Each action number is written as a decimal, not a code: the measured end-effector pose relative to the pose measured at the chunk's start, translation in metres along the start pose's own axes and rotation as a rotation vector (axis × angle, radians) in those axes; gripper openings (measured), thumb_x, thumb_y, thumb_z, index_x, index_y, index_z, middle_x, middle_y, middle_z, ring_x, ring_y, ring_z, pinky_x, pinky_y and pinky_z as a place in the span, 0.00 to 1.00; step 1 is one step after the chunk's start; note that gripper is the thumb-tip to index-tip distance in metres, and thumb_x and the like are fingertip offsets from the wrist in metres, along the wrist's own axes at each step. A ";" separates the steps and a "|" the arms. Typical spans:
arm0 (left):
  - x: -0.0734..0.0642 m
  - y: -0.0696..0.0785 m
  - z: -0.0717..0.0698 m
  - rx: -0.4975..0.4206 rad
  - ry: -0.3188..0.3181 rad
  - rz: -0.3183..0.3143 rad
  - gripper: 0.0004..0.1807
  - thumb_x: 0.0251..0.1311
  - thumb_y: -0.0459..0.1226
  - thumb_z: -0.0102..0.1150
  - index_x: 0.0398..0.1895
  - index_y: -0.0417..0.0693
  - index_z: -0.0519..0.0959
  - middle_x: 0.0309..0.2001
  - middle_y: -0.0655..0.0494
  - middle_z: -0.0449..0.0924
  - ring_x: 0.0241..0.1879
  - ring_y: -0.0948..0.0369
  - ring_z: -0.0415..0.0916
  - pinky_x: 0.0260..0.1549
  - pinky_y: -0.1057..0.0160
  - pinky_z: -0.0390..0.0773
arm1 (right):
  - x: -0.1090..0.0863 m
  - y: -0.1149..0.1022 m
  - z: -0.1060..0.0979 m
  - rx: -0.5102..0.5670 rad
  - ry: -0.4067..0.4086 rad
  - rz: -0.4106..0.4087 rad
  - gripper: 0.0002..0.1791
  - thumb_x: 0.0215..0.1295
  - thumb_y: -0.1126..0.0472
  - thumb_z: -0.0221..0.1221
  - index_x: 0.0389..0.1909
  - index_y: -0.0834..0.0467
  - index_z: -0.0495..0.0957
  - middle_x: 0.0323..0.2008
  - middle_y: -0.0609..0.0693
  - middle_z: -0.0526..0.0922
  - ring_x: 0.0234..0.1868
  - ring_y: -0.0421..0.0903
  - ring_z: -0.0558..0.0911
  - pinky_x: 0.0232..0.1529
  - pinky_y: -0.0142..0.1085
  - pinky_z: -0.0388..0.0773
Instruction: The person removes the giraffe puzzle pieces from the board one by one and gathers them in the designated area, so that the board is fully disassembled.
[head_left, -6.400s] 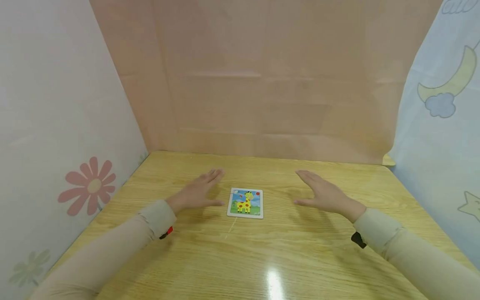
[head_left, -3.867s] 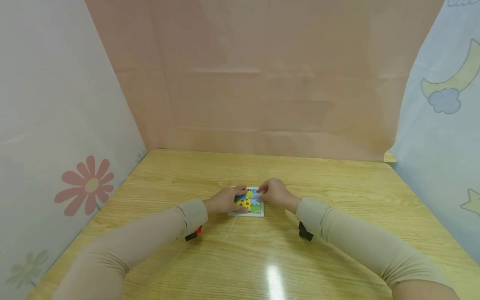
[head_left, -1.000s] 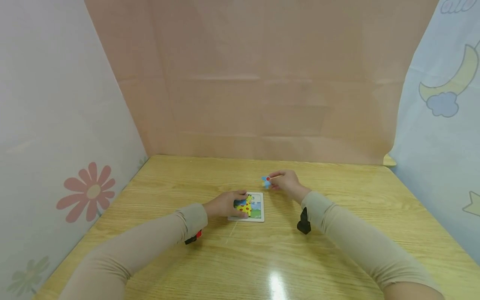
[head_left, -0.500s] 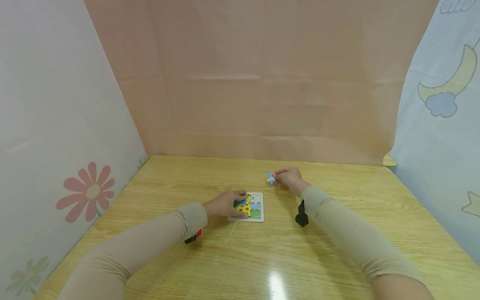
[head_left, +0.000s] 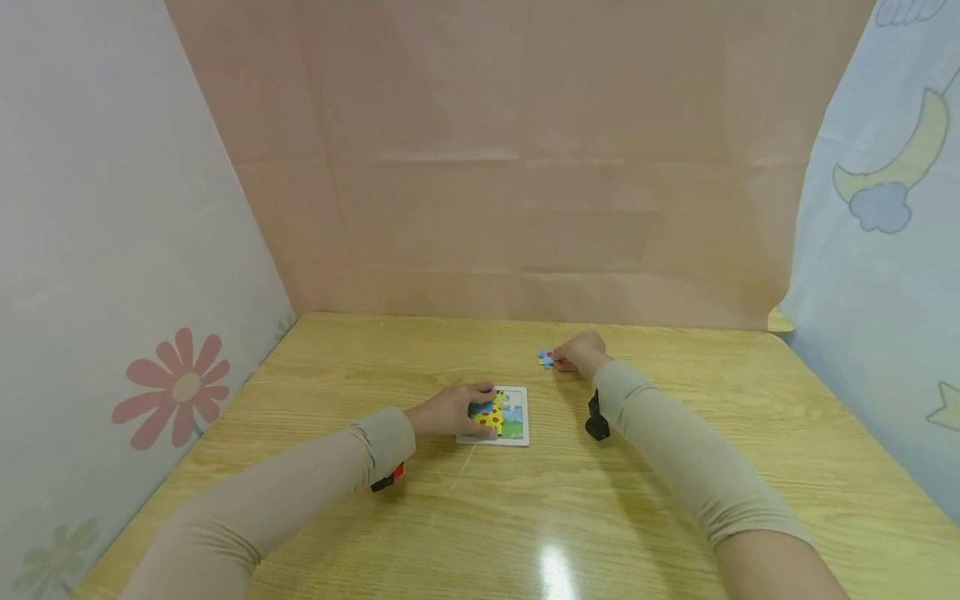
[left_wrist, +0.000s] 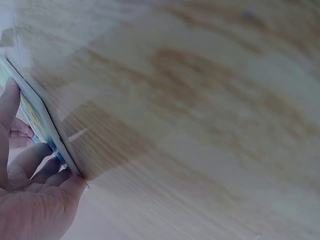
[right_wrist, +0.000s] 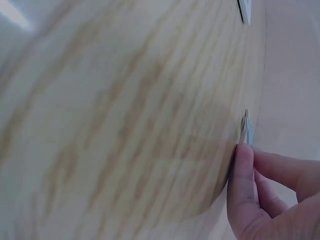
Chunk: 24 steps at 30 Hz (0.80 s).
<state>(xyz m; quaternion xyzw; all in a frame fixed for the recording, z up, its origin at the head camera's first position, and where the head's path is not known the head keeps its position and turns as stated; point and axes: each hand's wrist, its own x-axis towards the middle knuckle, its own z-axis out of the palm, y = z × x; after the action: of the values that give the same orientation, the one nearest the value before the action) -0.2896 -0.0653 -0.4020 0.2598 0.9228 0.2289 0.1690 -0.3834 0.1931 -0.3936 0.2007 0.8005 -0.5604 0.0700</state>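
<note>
A square giraffe jigsaw puzzle [head_left: 513, 425] with a white frame lies on the table; its upper right corner shows a bare white gap. My left hand [head_left: 446, 410] holds the puzzle at its left side, thumb at the near part and fingers toward the far part. In the left wrist view the bent fingers touch the puzzle's edge [left_wrist: 46, 110]. Beyond the puzzle to the right, my right hand [head_left: 583, 350] pinches a blue puzzle piece [head_left: 544, 359] with a red spot. The right wrist view shows this puzzle piece [right_wrist: 250, 132] edge-on between thumb and fingers, close to the tabletop.
A wooden table [head_left: 420, 533] carries everything. A plain brownish sheet [head_left: 480, 167] stands along its back edge. Printed white sheets rise at the left [head_left: 97, 208] and right [head_left: 885, 317]. Each wrist wears a dark device [head_left: 597, 421].
Both hands came in from apart to the puzzle. The right hand took out the upper right piece, carried it back and right, and lowered it toward the table. The left hand stayed on the puzzle.
</note>
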 end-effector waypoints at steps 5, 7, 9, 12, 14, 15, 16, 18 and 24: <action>0.000 -0.001 0.002 -0.009 -0.004 0.001 0.43 0.55 0.51 0.68 0.72 0.51 0.63 0.76 0.58 0.53 0.75 0.52 0.49 0.73 0.52 0.55 | 0.000 0.000 -0.001 -0.023 0.025 0.027 0.20 0.55 0.72 0.66 0.49 0.73 0.77 0.19 0.51 0.80 0.17 0.39 0.83 0.34 0.30 0.84; 0.000 -0.002 0.003 -0.014 0.003 0.007 0.43 0.54 0.51 0.68 0.72 0.51 0.63 0.76 0.58 0.54 0.75 0.52 0.50 0.72 0.52 0.56 | 0.000 0.000 -0.002 -0.025 0.037 0.030 0.22 0.55 0.72 0.66 0.51 0.74 0.76 0.17 0.50 0.80 0.16 0.40 0.83 0.34 0.31 0.84; -0.001 -0.003 0.003 -0.019 0.011 0.016 0.43 0.54 0.51 0.68 0.72 0.50 0.63 0.76 0.57 0.54 0.75 0.51 0.50 0.72 0.52 0.56 | 0.000 0.000 -0.003 -0.027 0.048 0.030 0.23 0.55 0.71 0.66 0.52 0.74 0.75 0.17 0.50 0.81 0.16 0.40 0.83 0.34 0.32 0.85; 0.000 -0.005 0.003 -0.023 0.019 0.028 0.43 0.54 0.50 0.69 0.71 0.49 0.64 0.75 0.56 0.55 0.75 0.51 0.51 0.72 0.52 0.57 | 0.000 0.000 -0.004 -0.025 0.055 0.026 0.25 0.55 0.70 0.66 0.53 0.75 0.74 0.16 0.50 0.82 0.16 0.39 0.83 0.32 0.32 0.85; 0.001 -0.007 0.003 -0.025 0.021 0.035 0.43 0.54 0.51 0.69 0.71 0.49 0.64 0.75 0.56 0.55 0.75 0.51 0.51 0.72 0.51 0.57 | 0.001 0.000 -0.004 -0.017 0.053 0.025 0.25 0.55 0.71 0.66 0.53 0.75 0.74 0.16 0.50 0.82 0.15 0.39 0.83 0.31 0.31 0.84; 0.001 -0.007 0.004 -0.025 0.022 0.037 0.43 0.54 0.51 0.69 0.71 0.49 0.64 0.75 0.56 0.55 0.75 0.51 0.51 0.72 0.51 0.57 | 0.001 0.000 -0.004 -0.012 0.052 0.026 0.25 0.55 0.71 0.66 0.53 0.75 0.74 0.16 0.49 0.81 0.15 0.39 0.82 0.30 0.31 0.84; 0.002 -0.008 0.004 -0.022 0.023 0.039 0.43 0.54 0.51 0.69 0.71 0.49 0.64 0.75 0.56 0.55 0.75 0.51 0.51 0.72 0.51 0.57 | 0.002 0.001 -0.004 -0.005 0.052 0.026 0.25 0.55 0.71 0.66 0.53 0.75 0.73 0.15 0.49 0.81 0.15 0.39 0.82 0.29 0.31 0.84; 0.003 -0.010 0.005 -0.014 0.026 0.041 0.43 0.53 0.51 0.69 0.71 0.49 0.64 0.75 0.56 0.55 0.75 0.51 0.51 0.72 0.51 0.58 | 0.002 0.001 -0.004 0.006 0.054 0.024 0.25 0.55 0.71 0.66 0.54 0.75 0.73 0.15 0.49 0.80 0.14 0.38 0.82 0.29 0.30 0.84; 0.001 -0.006 0.003 -0.018 0.019 0.039 0.43 0.54 0.51 0.69 0.71 0.49 0.64 0.75 0.56 0.55 0.75 0.51 0.51 0.72 0.51 0.57 | -0.001 0.000 -0.004 -0.003 0.046 0.018 0.25 0.55 0.71 0.66 0.53 0.74 0.74 0.21 0.52 0.80 0.15 0.38 0.82 0.31 0.30 0.84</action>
<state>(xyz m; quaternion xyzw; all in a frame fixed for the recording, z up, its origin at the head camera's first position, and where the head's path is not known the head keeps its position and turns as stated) -0.2914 -0.0685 -0.4074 0.2740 0.9171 0.2427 0.1581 -0.3817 0.1968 -0.3914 0.2207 0.8008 -0.5539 0.0572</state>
